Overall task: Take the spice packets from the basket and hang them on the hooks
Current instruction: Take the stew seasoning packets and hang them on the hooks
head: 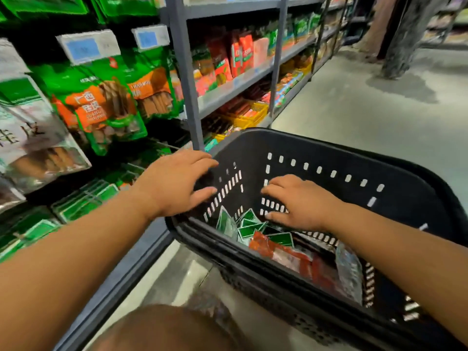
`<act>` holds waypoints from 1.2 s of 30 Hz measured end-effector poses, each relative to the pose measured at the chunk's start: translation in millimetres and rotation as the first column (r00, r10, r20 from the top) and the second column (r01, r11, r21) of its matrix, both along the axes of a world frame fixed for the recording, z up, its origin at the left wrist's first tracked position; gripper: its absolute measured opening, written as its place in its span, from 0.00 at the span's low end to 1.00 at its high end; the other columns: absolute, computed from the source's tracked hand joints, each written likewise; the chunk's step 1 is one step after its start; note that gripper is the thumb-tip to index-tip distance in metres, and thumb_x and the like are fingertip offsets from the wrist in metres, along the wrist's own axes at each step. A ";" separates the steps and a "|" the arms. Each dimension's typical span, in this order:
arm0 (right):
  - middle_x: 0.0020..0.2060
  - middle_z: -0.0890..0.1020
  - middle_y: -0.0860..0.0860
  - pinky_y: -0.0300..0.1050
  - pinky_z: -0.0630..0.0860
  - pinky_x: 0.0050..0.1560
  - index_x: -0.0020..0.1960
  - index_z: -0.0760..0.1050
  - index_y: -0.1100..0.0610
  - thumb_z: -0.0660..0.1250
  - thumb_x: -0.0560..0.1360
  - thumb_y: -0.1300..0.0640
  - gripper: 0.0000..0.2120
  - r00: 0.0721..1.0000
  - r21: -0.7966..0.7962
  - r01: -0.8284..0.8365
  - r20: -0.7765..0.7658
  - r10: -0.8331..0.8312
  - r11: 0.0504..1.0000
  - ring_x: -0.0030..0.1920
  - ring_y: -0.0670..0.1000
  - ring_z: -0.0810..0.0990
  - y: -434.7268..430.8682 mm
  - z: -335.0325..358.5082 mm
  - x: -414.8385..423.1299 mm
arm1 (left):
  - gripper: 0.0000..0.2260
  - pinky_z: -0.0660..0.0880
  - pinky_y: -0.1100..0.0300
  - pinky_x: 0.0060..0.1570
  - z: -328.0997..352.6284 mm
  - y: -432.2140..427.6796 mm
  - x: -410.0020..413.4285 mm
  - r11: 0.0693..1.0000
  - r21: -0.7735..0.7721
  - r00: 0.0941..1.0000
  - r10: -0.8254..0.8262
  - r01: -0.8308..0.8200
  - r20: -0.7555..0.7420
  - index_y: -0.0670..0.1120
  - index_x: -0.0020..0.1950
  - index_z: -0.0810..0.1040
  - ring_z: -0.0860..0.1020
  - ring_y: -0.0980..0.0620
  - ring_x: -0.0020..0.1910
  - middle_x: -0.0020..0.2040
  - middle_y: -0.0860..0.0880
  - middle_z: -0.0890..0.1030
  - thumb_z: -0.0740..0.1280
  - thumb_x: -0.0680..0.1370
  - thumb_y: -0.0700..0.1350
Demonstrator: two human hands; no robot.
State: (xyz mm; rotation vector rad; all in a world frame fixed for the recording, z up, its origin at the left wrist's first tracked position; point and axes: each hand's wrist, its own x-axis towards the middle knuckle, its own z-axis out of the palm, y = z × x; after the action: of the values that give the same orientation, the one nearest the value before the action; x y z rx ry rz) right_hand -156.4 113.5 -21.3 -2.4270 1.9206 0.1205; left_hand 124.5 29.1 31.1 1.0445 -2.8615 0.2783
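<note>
Pickup stage, it seems: right hand (301, 201) inside the basket (405, 206), left hand (177, 183) over its left rim, both grips wide, empty; next, probably pinch a green packet (249, 230).

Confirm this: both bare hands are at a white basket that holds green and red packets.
Wrong colour: the basket is black, not white, as the head view shows. The rest stands: the left hand and right hand are at it, and green packets and red packets lie inside.
</note>
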 end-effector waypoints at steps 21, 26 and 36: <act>0.75 0.71 0.53 0.44 0.73 0.60 0.78 0.68 0.46 0.64 0.78 0.64 0.30 0.917 0.563 0.390 -0.166 -0.363 0.728 0.69 0.57 0.74 5.7 -52.9 -101.3 | 0.30 0.64 0.53 0.75 -67.9 -3.7 -170.2 0.937 0.279 0.960 -0.250 0.208 0.123 0.57 0.81 0.60 0.62 0.54 0.77 0.79 0.57 0.63 0.61 0.81 0.64; 0.71 0.75 0.51 0.45 0.74 0.54 0.70 0.78 0.47 0.70 0.75 0.67 0.26 0.942 0.688 0.335 -0.268 -0.203 0.644 0.67 0.56 0.76 16.8 -66.7 -103.8 | 0.29 0.64 0.53 0.75 -79.0 -6.0 -167.7 0.906 0.390 0.973 -0.215 0.165 0.088 0.57 0.80 0.62 0.63 0.55 0.77 0.78 0.57 0.66 0.64 0.80 0.63; 0.40 0.82 0.43 0.45 0.75 0.47 0.43 0.81 0.45 0.74 0.76 0.56 0.07 0.942 0.472 0.249 0.085 -0.325 0.846 0.43 0.46 0.81 11.3 -57.0 -119.0 | 0.28 0.71 0.53 0.70 -81.0 -5.4 -158.7 0.728 0.680 0.989 0.017 0.089 -0.148 0.58 0.75 0.71 0.75 0.55 0.67 0.71 0.56 0.75 0.67 0.77 0.65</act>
State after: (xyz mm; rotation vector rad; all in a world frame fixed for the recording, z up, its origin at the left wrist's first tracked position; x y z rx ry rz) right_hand -275.4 124.8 -78.3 -1.7736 1.8947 0.3127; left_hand -34.2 23.7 -49.9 1.0166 -2.8706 -0.9070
